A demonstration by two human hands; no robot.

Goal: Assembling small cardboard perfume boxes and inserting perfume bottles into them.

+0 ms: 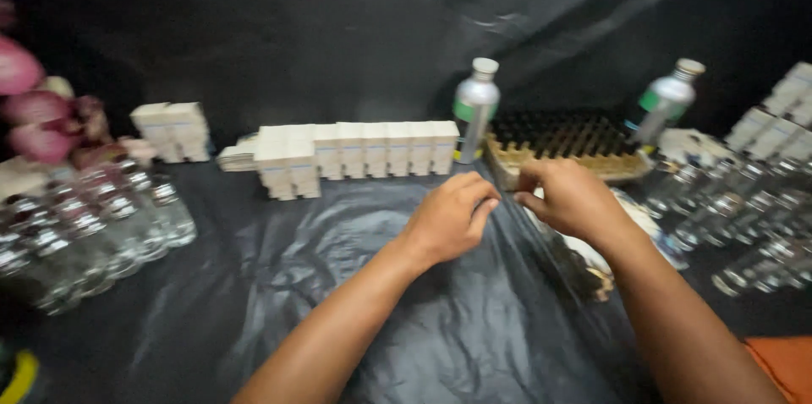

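My left hand (452,216) hovers over the black plastic sheet (338,302) with its fingers curled in; nothing shows inside it. My right hand (573,197) is close beside it, fingers bent near the front corner of a wooden tray (507,169) of small dark vials. Whether either hand pinches something small is blurred. A row of small white boxes (372,148) stands just beyond the hands.
Two silver bottles with green bands (474,112) (666,101) stand by the tray. Clear glass bottles crowd the left (93,218) and the right (753,218). More white boxes sit at far left (173,129) and far right (782,112). Pink flowers (38,108) lie left.
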